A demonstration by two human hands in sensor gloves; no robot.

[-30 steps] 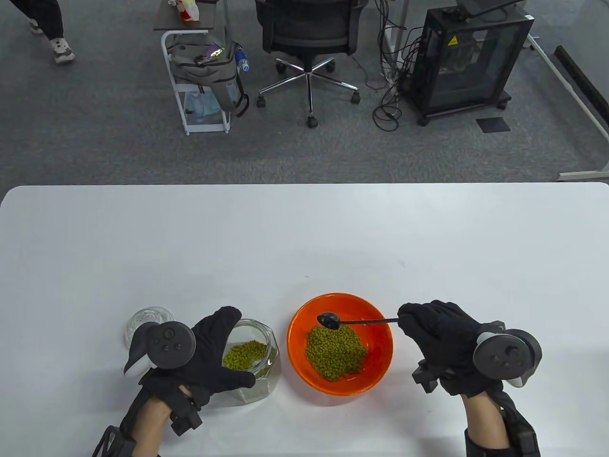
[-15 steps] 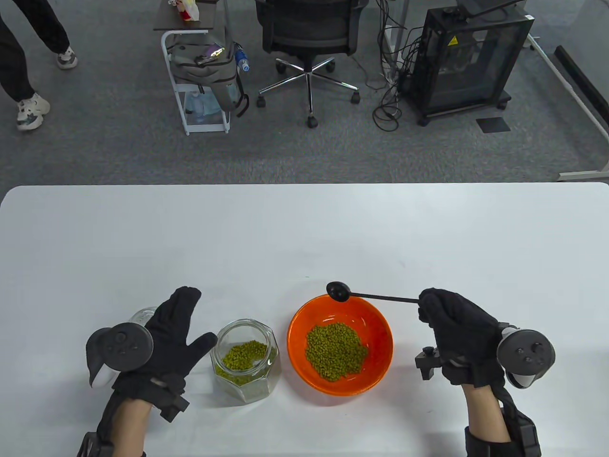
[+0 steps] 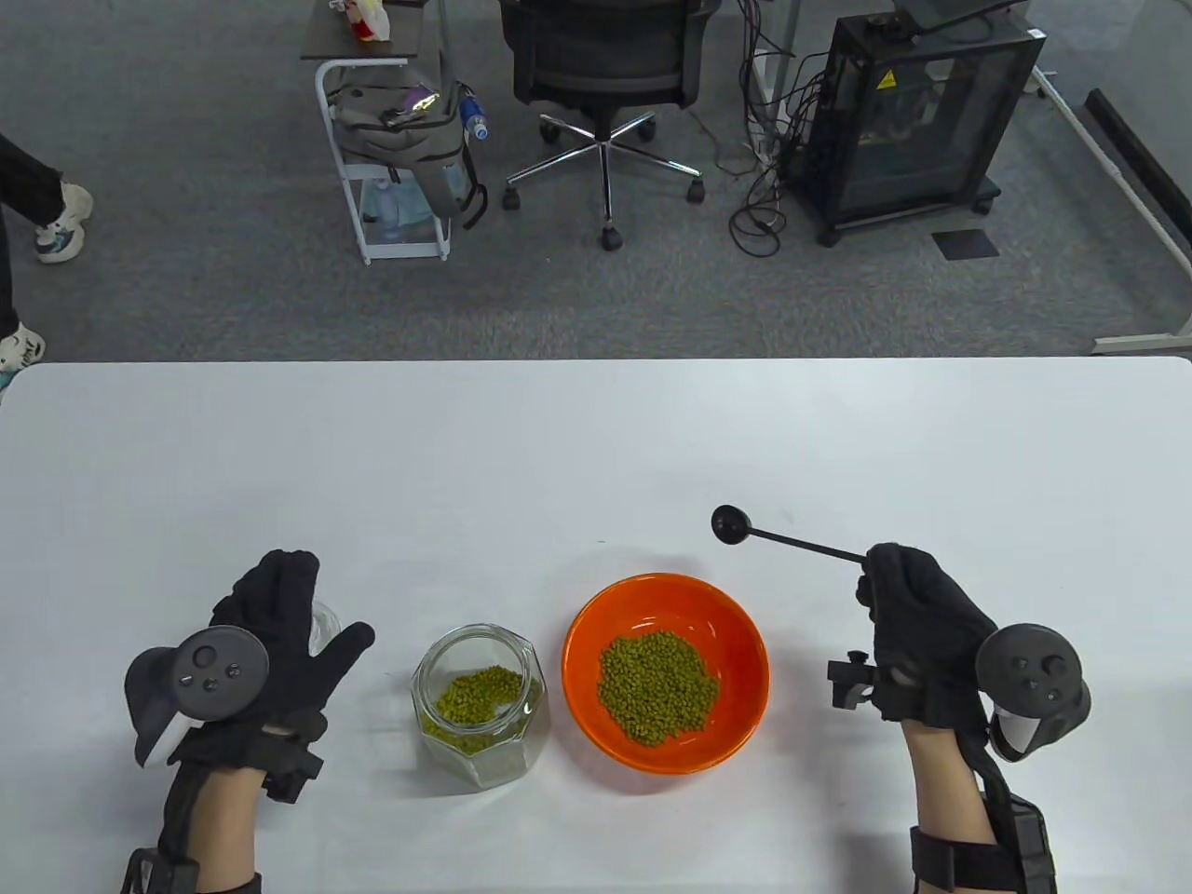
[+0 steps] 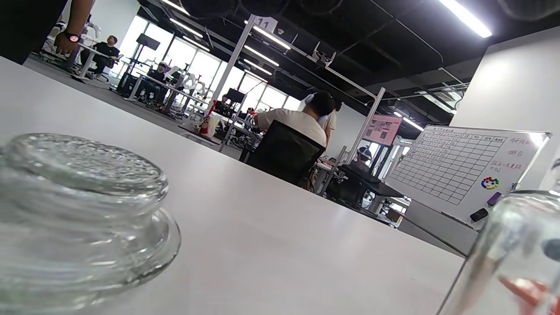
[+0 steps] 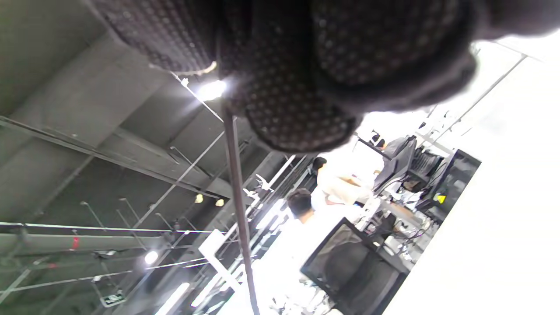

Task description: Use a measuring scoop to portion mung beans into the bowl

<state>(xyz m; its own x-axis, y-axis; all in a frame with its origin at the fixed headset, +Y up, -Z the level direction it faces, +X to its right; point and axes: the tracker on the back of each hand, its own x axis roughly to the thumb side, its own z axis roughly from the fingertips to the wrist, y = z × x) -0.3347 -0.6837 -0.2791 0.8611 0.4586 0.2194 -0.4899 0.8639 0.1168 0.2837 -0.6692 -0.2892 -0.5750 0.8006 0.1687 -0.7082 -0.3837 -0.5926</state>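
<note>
An orange bowl [image 3: 596, 615] near the table's front edge holds a heap of green mung beans [image 3: 656, 687]. To its left stands an open glass jar [image 3: 480, 703] with beans at the bottom, also at the right edge of the left wrist view [image 4: 516, 253]. My right hand [image 3: 894, 587] grips the thin handle of the black measuring scoop [image 3: 731, 524], whose head hangs past the bowl's far right rim and shows no beans. Gloved fingers [image 5: 297, 87] curl round the scoop handle [image 5: 238, 210]. My left hand [image 3: 298, 615] lies open left of the jar, apart from it.
The glass jar lid [image 3: 324, 626] lies on the white table [image 3: 559, 447], mostly hidden under my left hand; it fills the left of the left wrist view [image 4: 78, 210]. Beyond the far edge stand an office chair [image 3: 605, 65], a cart and a black cabinet; a person walks at far left.
My left hand let go of the jar and moved left over the lid. My right hand lifted the scoop out of the bowl and carried it away to the far right.
</note>
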